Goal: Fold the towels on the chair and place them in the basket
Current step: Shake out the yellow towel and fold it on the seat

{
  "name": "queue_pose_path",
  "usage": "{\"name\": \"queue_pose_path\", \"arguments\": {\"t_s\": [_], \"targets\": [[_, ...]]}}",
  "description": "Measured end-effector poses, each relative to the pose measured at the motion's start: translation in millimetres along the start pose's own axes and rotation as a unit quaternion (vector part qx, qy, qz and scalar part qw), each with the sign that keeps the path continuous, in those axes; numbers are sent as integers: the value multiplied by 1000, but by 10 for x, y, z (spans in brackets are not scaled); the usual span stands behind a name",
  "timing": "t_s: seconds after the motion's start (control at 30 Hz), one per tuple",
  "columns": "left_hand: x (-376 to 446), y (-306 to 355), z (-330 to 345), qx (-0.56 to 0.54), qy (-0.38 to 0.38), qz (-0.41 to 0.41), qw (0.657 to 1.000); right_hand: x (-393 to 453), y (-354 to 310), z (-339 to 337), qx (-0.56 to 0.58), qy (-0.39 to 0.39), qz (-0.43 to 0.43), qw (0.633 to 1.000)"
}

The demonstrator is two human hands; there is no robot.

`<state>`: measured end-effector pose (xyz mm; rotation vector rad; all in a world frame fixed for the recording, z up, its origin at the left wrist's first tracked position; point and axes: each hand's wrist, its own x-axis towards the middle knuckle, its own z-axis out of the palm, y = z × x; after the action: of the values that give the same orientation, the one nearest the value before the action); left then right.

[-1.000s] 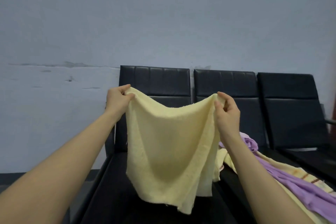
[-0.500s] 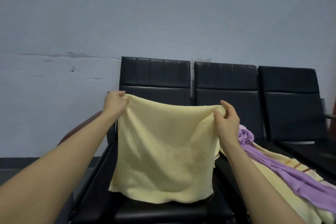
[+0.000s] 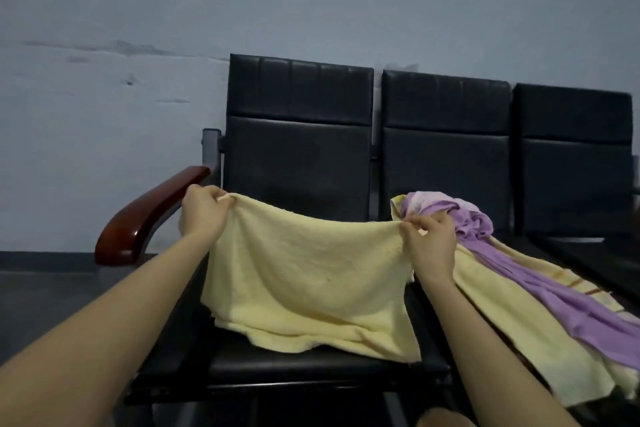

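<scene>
Towel [image 3: 308,291], pale yellow, hangs between both hands over the black chair [image 3: 298,156], its lower edge bunched on the seat. Left hand [image 3: 203,213] and right hand [image 3: 431,246] each pinch a top corner between curled fingers and thumb.

Towel [image 3: 311,288] on chair [image 3: 298,149], left of pile [image 3: 519,288]

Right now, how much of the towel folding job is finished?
Done: nothing visible; no folded towel or basket is in view. In hand: the left hand and right hand pinch the top corners of the yellow towel, its lower edge on the chair seat. Left: folding it, then the purple towel and striped towel.
</scene>
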<state>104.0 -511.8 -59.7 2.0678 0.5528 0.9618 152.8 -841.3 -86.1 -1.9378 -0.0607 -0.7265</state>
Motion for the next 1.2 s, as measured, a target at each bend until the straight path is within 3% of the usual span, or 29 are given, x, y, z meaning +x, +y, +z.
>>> {"name": "queue_pose_path", "arguments": {"t_s": [0.23, 0.47, 0.77, 1.0, 1.2], "targets": [[126, -251, 318, -71, -26, -82, 994, 82, 140, 423, 79, -8, 59, 995], [624, 206, 493, -129, 9, -26, 991, 704, -123, 676, 89, 22, 10, 996], [859, 948, 326, -248, 121, 37, 961, 1150, -756, 521, 226, 86, -66, 968], [338, 556, 357, -273, 111, -19, 955, 678, -420, 586, 227, 65, -31, 971], [-123, -63, 475, -190, 101, -57, 975, 154, 23, 593, 146, 41, -4, 988]]}}
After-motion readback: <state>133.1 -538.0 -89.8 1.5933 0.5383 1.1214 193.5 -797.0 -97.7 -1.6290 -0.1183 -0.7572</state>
